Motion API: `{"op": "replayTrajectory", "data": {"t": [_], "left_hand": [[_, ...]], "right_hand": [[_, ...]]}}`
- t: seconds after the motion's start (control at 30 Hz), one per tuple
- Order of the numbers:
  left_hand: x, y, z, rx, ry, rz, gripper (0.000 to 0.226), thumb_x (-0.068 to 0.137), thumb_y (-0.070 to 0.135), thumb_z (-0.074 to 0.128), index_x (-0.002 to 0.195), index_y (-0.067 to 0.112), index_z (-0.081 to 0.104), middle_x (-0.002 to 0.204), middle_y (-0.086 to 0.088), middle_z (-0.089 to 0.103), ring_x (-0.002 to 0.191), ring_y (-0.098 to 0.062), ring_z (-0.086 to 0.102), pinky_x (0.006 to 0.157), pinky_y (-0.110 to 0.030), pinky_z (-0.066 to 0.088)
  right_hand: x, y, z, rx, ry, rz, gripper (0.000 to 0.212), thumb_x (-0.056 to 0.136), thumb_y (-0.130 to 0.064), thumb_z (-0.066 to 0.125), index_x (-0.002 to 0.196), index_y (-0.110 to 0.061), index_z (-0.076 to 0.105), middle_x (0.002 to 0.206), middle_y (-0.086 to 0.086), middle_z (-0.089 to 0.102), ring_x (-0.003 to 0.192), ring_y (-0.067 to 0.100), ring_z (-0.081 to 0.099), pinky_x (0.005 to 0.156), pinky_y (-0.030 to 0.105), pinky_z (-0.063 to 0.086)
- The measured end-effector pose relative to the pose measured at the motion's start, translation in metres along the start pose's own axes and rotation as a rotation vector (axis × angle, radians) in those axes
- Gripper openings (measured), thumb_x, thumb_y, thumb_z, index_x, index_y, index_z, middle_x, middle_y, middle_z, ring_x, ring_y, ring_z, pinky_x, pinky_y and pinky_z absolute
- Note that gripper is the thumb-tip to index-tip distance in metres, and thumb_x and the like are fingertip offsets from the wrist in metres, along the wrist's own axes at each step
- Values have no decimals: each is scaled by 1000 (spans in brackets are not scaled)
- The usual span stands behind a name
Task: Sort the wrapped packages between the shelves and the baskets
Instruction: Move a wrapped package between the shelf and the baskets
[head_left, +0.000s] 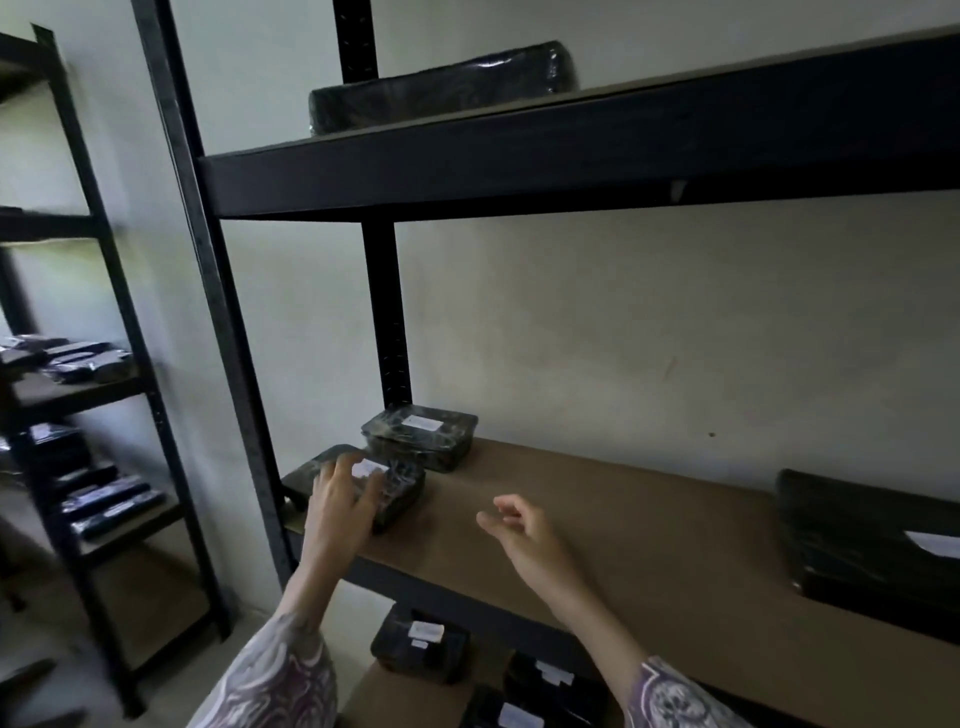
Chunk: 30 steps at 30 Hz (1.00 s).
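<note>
a person's left hand (345, 493) rests with spread fingers on a small wrapped package (376, 486) at the left end of the middle shelf (597, 519), its long axis running toward the wall; the right hand (519, 530), loosely curled and holding nothing, hovers to the package's right, farther off

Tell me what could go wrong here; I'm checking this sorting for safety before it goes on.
1. The front package under the left hand sits near the shelf front edge, so a sideways pull might tip it off.
2. Its plastic wrap looks glossy; fingers laid on top could slip.
3. The right hand hovers free of anything, so nothing steadies the back package close behind if the front one bumps it.
</note>
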<state>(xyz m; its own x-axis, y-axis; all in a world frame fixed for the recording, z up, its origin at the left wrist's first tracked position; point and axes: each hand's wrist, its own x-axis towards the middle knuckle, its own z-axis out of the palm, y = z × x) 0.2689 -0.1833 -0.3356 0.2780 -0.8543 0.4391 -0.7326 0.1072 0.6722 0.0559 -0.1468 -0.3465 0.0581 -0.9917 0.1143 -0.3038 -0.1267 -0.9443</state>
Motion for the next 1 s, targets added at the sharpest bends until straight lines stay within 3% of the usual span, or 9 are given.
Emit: {"op": "replayTrajectory", "data": {"t": [0.17,0.3,0.47,0.57,0.63,0.73,0.87,0.93,1.0], "left_hand": [[56,-37,1,136,-66,75,35,93,26,49,121,5,49,121,-17,50,110,-34,49,89,-42,41],[83,-61,5,284,-120,94,37,93,29,47,120,4,49,128,-20,46,120,-36,40,97,-44,35],[95,-69,13,507,-258,27,47,93,38,39,125,4,40,132,-21,43,122,-38,40,100,-46,31],[97,-71,15,555,-296,40,51,93,43,36,127,5,37,132,-21,43,121,-37,41,100,-45,31],[99,-71,15,487,-305,46,53,92,45,40,127,5,37,131,-20,44,120,-37,40,99,-45,31],[96,-71,13,299,-312,42,57,88,44,52,127,6,34,130,-18,45,119,-36,42,99,-43,32],[88,-75,17,-265,-337,21,68,78,31,71,130,9,34,125,-9,52,116,-27,49,99,-43,41],[79,-77,16,-547,-415,-41,65,75,23,75,128,13,38,115,1,55,108,-18,53,94,-36,45],[73,-80,16,-644,-465,-68,56,73,22,76,120,16,46,105,6,60,100,-14,58,84,-26,47]], "right_hand": [[37,2,55,-2,82,52,47,91,-40,54,130,-14,50,128,2,52,114,9,49,85,19,35],[55,1,95,-12,139,92,51,90,-43,53,130,-11,51,126,1,54,118,13,51,89,20,37],[68,-13,132,-33,139,74,34,92,-38,52,100,-8,66,92,-1,67,78,1,59,58,4,40],[73,-14,141,-56,160,77,19,92,-33,54,97,-17,63,94,-5,65,82,1,60,61,8,42],[72,-12,140,-46,197,81,13,93,-27,54,99,-18,61,95,-5,64,89,7,62,64,10,43],[65,-8,128,-5,258,92,10,94,-20,52,103,-18,57,92,-12,60,84,-4,55,62,3,42],[57,1,106,70,331,95,13,92,-16,55,104,-18,59,97,-12,63,95,5,59,74,12,44],[54,5,98,126,356,96,18,91,-12,55,109,-18,57,103,-9,64,99,8,58,79,16,43],[53,8,91,193,381,97,29,91,-8,55,119,-14,51,114,1,64,104,14,59,84,21,44]]}}
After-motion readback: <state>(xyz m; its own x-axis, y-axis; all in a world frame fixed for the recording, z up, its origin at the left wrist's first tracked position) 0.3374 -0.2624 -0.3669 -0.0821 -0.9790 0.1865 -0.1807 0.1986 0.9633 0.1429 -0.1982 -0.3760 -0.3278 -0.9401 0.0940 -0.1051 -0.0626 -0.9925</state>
